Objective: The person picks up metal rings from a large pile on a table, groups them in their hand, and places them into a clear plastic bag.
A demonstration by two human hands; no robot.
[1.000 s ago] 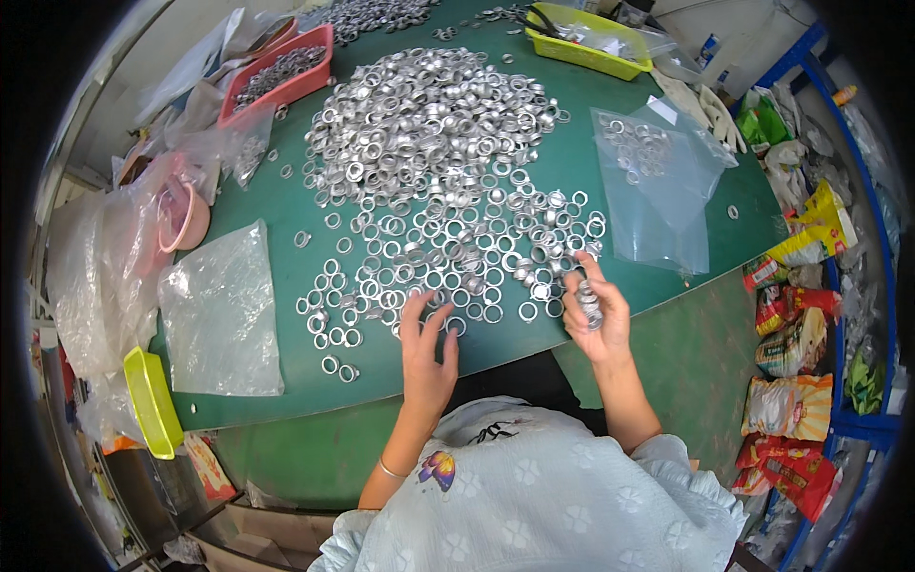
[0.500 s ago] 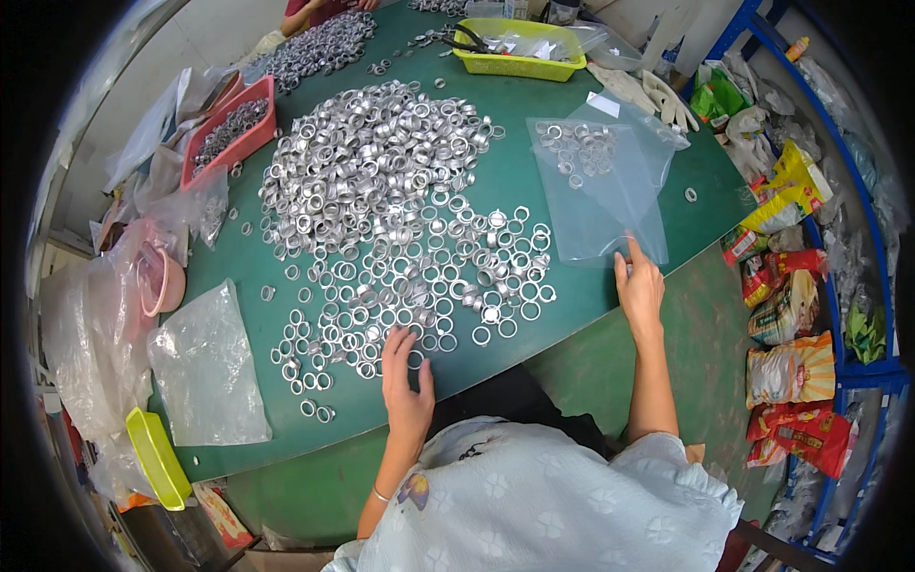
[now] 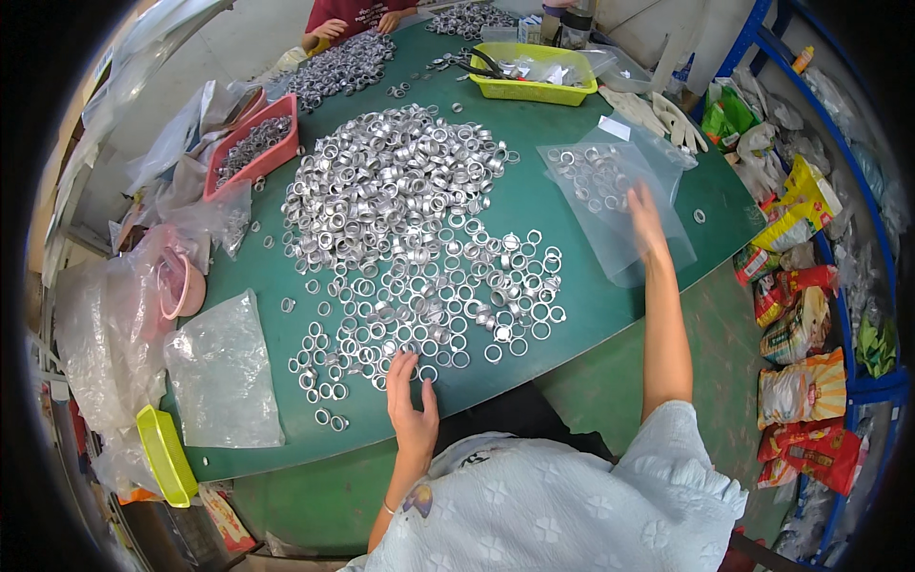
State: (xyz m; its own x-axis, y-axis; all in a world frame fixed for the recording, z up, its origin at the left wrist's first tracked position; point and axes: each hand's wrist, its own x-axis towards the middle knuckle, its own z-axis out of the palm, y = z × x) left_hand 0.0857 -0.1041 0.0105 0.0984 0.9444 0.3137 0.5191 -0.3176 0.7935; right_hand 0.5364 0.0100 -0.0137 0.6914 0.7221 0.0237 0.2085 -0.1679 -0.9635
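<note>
Several silvery metal rings (image 3: 448, 315) lie loosely spread on the green table. My left hand (image 3: 412, 410) rests at the near table edge, with its fingers stretched toward the closest rings and thumb apart; nothing shows in its grasp. Over to the right, a clear plastic bag (image 3: 624, 253) lies flat, with a group of rings (image 3: 589, 174) in its far part. My right hand (image 3: 646, 224) reaches over this bag, slightly blurred, its fingers extended and touching or just above the plastic beside those rings.
A large heap of rings (image 3: 391, 181) covers the table's middle. Left are a red tray (image 3: 253, 172) of parts and an empty-looking bag (image 3: 224, 381). A yellow-green tray (image 3: 529, 91) and gloves (image 3: 679, 124) lie at the back. Another person's hand (image 3: 331, 29) shows far off.
My right hand has moved away from me, from the bag's near edge to beside the rings. The bag has turned a little. My left hand stays by the near rings; the whole view has shifted slightly.
</note>
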